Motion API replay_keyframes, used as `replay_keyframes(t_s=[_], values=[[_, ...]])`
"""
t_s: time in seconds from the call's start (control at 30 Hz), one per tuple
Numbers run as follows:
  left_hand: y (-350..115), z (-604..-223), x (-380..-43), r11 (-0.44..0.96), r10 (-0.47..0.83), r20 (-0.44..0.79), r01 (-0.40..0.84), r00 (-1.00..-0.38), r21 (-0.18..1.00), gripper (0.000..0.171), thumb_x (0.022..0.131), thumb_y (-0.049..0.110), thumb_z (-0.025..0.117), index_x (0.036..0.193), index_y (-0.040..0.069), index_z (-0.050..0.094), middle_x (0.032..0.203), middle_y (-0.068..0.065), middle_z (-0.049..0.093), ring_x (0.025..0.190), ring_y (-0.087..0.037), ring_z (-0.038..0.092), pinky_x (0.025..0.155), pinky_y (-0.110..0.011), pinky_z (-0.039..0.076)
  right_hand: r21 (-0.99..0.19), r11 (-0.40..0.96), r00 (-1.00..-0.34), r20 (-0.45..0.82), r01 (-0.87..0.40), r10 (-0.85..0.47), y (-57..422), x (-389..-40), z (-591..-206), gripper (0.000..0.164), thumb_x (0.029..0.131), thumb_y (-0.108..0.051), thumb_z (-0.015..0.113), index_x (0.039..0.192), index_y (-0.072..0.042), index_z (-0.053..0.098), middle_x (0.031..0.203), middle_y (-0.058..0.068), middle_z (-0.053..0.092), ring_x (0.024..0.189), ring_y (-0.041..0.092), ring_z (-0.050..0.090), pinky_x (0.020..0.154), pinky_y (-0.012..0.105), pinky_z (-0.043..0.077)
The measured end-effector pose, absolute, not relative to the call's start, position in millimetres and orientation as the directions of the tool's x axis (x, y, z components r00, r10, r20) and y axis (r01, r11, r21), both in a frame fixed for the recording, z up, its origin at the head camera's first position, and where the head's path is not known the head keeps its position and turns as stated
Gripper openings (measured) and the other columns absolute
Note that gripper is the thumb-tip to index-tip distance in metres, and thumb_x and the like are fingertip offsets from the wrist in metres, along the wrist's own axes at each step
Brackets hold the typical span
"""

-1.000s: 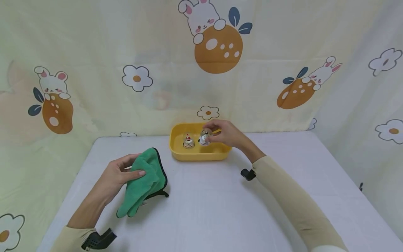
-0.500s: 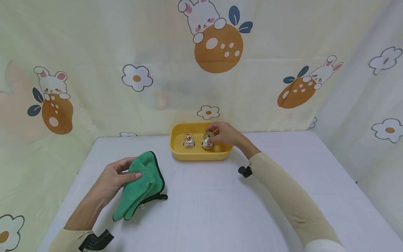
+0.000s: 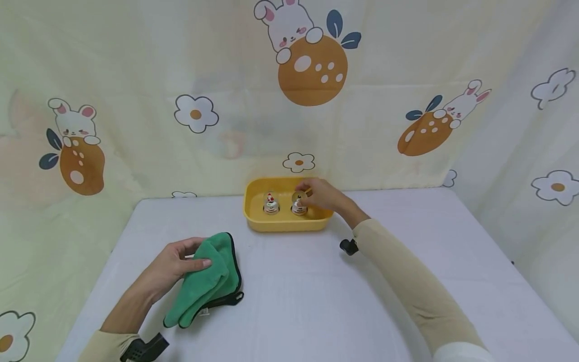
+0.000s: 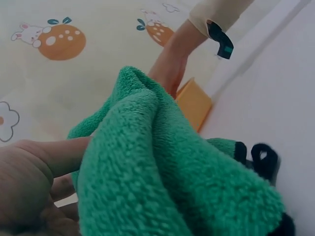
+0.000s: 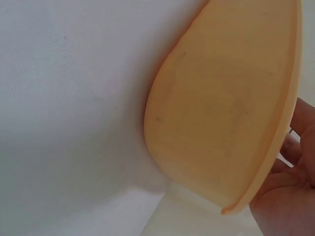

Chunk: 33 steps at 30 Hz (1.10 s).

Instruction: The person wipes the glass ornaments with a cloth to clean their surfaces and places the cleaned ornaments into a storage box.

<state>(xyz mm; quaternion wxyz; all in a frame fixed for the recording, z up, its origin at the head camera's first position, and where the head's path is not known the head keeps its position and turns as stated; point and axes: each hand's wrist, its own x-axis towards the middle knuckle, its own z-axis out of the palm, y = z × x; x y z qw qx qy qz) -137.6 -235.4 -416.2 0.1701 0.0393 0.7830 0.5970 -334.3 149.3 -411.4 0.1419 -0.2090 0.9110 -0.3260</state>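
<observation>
A folded green towel with black edging and a loop is pinched in my left hand, thumb on its near face. In the left wrist view the towel covers much of the scene. My right hand reaches into a yellow tray and holds a small snow globe, upright at the tray's right part. Another snow globe, with a red-and-white figure, stands to its left. In the right wrist view the tray's wall hides the globe and my fingertips.
The tray stands at the far edge of the white table. Behind it hangs a pale curtain printed with rabbits and flowers. A black camera sits under my right wrist, another at my left.
The right hand has lowered the snow globe from a tilted pose to upright in the tray, a little to the right. The left hand with the towel has dipped slightly.
</observation>
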Motion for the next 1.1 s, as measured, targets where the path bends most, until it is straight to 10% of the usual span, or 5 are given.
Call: replay_keyframes(t_s=[1.1], values=[[-243.1, -418.4, -150.8, 0.485, 0.265, -0.172, -0.023, -0.949, 0.874, 0.060, 0.101, 0.037, 0.064, 0.152, 0.012, 0.046, 0.145, -0.014, 0.055, 0.132, -0.039, 0.053, 0.103, -0.054, 0.051, -0.664, 0.516, -0.812, 0.255, -0.541, -0.524, 169.3, -206.4, -344.6, 0.034, 0.102, -0.028, 0.064, 0.130, -0.009, 0.065, 0.124, 0.004, 0.067, 0.113, 0.018, 0.066, 0.096, 0.039, 0.058]])
